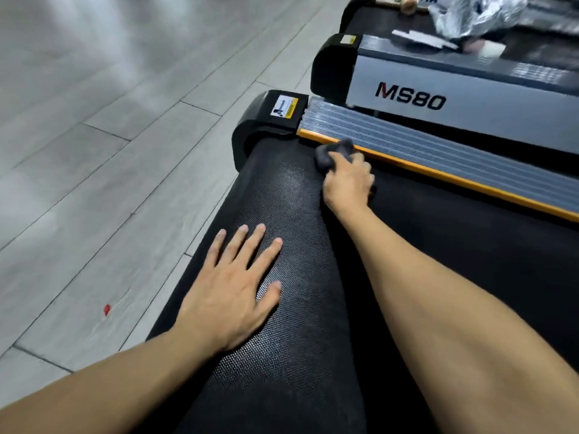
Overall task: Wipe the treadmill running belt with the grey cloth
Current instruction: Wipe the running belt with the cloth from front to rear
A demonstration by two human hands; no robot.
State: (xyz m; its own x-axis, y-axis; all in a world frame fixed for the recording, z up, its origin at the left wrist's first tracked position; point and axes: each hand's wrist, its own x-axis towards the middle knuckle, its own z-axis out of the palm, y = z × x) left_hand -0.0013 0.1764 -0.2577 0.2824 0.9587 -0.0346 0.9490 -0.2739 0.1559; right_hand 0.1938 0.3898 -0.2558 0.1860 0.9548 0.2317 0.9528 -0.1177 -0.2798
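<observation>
Grey plank floor point(94, 151), small red speck point(106, 309) near treadmill's L edge. Black textured running belt point(291, 308) through mid frame; grey ribbed side rail point(438, 151) w/ orange strip point(454, 180) along far side; black end cap point(269, 120) w/ yellow-white sticker point(284, 108) at rear corner. L hand point(232, 296) flat on belt near its L edge, fingers straight & spread apart, holding nothing. R hand point(347, 180) stretched fwd to belt's far side, fingers curled round bunched grey cloth point(333, 153); cloth on belt, just beside orange strip, near end cap. Beyond: 2nd treadmill point(438, 89) marked "MS80", crumpled silvery plastic wrap point(479, 17) on top, blurred.
</observation>
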